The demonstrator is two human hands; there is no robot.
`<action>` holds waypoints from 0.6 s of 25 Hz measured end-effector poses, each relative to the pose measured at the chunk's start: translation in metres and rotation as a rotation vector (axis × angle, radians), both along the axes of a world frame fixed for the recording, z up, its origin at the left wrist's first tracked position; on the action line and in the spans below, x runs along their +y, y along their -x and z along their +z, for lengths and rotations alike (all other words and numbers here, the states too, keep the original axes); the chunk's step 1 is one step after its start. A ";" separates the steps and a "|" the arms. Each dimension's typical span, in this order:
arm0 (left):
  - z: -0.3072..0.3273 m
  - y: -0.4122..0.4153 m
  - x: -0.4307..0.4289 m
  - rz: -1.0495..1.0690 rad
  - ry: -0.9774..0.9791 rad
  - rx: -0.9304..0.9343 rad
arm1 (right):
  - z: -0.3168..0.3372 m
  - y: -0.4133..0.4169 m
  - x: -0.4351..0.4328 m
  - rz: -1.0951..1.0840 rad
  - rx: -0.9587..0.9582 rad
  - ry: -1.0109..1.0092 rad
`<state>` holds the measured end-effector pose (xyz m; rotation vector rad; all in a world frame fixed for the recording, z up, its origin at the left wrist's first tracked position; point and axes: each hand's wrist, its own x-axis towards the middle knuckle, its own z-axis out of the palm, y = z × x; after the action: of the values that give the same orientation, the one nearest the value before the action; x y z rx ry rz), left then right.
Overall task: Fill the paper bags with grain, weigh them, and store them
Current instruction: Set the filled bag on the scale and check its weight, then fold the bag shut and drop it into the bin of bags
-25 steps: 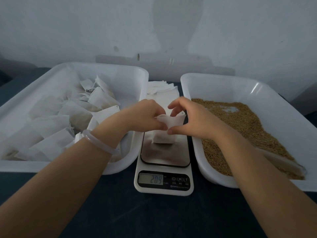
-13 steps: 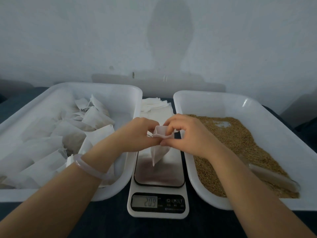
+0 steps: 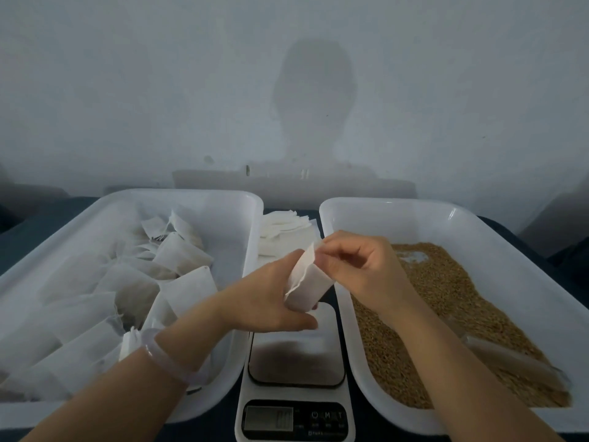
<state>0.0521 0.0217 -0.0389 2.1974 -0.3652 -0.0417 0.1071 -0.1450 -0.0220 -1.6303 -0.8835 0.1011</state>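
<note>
A small white paper bag (image 3: 307, 282) hangs tilted in the air above the kitchen scale (image 3: 296, 371). My left hand (image 3: 271, 301) grips its lower part from the left. My right hand (image 3: 360, 266) pinches its top edge from the right. The scale's plate is bare and its display (image 3: 269, 417) shows a faint reading. The white tray on the right (image 3: 478, 228) holds brown grain (image 3: 446, 298) with a pale scoop (image 3: 510, 358) lying in it. The white tray on the left (image 3: 191, 199) holds several filled paper bags (image 3: 181, 256).
A stack of flat unfilled paper bags (image 3: 283, 228) lies behind the scale, between the two trays. Everything stands on a dark blue table (image 3: 398, 432) against a pale wall. A bracelet sits on my left wrist.
Both hands have lifted the bag off the scale plate and tilted it. The display no longer reads 209. The camera view has tipped upward.
</note>
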 end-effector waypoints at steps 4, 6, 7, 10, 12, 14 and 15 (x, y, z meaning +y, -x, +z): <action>-0.005 -0.004 0.003 0.250 -0.231 -0.162 | 0.005 -0.006 -0.007 -0.067 0.026 0.078; -0.006 -0.005 0.003 0.314 -0.296 -0.216 | 0.010 -0.008 -0.012 -0.067 0.123 0.143; -0.006 -0.005 0.004 0.323 -0.304 -0.232 | 0.011 -0.007 -0.013 -0.054 0.159 0.201; -0.008 -0.007 0.003 0.276 -0.312 -0.235 | 0.012 -0.003 -0.012 0.024 0.202 0.343; -0.010 -0.009 0.003 0.253 -0.339 -0.226 | 0.011 -0.001 -0.011 0.010 0.169 0.330; -0.011 -0.011 0.002 0.264 -0.360 -0.224 | 0.011 0.000 -0.012 -0.047 0.145 0.279; -0.011 -0.011 0.002 0.270 -0.366 -0.222 | 0.013 0.001 -0.013 -0.045 0.145 0.253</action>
<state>0.0629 0.0234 -0.0499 2.6051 -0.1887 0.3082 0.1066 -0.1582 -0.0091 -1.8512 -0.7448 0.3072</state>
